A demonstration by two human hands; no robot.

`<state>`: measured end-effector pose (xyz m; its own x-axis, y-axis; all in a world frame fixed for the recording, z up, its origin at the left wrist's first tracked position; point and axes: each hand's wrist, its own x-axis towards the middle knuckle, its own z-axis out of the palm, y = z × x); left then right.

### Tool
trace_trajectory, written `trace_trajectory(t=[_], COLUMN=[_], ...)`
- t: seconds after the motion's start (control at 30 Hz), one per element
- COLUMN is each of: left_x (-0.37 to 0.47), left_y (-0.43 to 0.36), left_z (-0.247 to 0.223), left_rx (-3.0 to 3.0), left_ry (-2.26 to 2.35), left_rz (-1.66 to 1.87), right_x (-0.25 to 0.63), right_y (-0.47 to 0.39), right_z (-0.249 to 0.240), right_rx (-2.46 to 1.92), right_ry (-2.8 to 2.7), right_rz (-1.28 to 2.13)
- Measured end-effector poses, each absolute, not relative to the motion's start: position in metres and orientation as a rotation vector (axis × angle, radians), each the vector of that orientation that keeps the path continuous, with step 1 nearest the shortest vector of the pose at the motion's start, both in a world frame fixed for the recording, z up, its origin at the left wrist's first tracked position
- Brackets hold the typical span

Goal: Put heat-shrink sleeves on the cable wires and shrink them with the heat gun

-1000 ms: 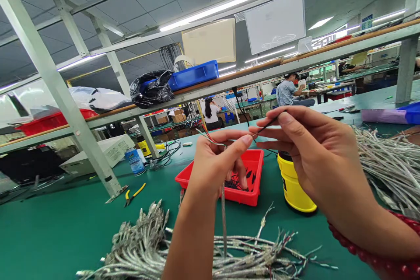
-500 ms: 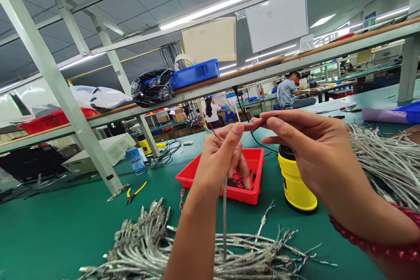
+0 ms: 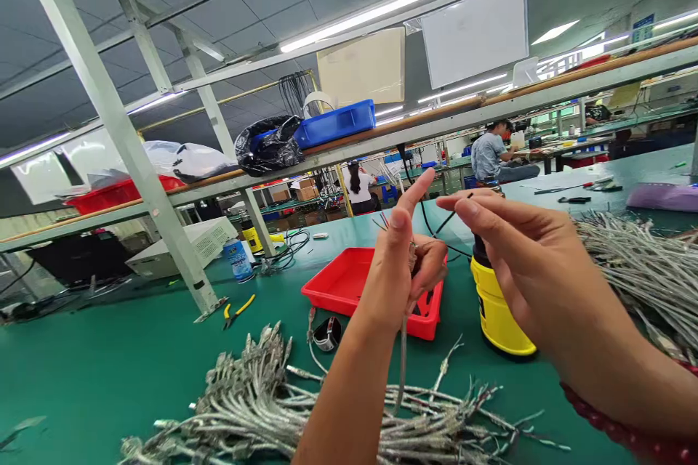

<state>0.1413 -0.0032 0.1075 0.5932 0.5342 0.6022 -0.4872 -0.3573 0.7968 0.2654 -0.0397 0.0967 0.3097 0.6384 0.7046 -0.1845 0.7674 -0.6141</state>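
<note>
My left hand (image 3: 400, 261) is closed around a grey cable (image 3: 403, 360), its index finger raised and thin coloured wire ends showing beside the thumb. Between thumb and fingertips, my right hand (image 3: 528, 247) pinches a short thin black piece (image 3: 446, 224). The two hands are apart, with the black piece's lower end pointing toward the left hand. Behind my left hand sits a red tray (image 3: 341, 283) with small black pieces, partly hidden. Below lies a pile of grey cables (image 3: 262, 407) with bare wire ends at the right.
A yellow container (image 3: 504, 312) stands behind my right hand. More grey cables (image 3: 643, 269) lie at the right. Yellow-handled pliers (image 3: 238, 311), a blue can (image 3: 238, 260) and a metal shelf post (image 3: 147, 182) are at the left. Two people sit farther back.
My left hand has turned and moved right, its index finger now raised. My right hand has drawn apart from it, still pinching the black piece. The view has shifted slightly left.
</note>
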Motion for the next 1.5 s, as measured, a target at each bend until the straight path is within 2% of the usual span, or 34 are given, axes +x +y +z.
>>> trace_trajectory(t=[0.23,0.47,0.67,0.9,1.3,1.5], left_x=[0.136,0.134,0.12,0.081,0.097,0.107], left_y=[0.003,0.001,0.014,0.017,-0.008,-0.01], left_z=[0.108,0.107,0.109,0.123,0.127,0.124], left_rx=[1.551,1.548,1.746,1.966,2.274,2.411], left_ry=[-0.07,-0.07,0.148,0.569,0.555,0.627], left_rz=[0.959,0.763,0.97,0.812,0.992,1.004], right_x=[0.258,0.261,0.266,0.269,0.262,0.265], right_y=[-0.039,-0.039,-0.038,-0.028,-0.032,-0.028], right_z=[0.093,0.094,0.097,0.094,0.095,0.093], right_rx=[-0.501,-0.579,-0.594,-0.668,-0.461,-0.425], right_ry=[-1.3,-1.383,-1.33,-1.294,-1.226,-1.208], right_rz=[0.789,0.728,0.535,0.476,0.625,0.576])
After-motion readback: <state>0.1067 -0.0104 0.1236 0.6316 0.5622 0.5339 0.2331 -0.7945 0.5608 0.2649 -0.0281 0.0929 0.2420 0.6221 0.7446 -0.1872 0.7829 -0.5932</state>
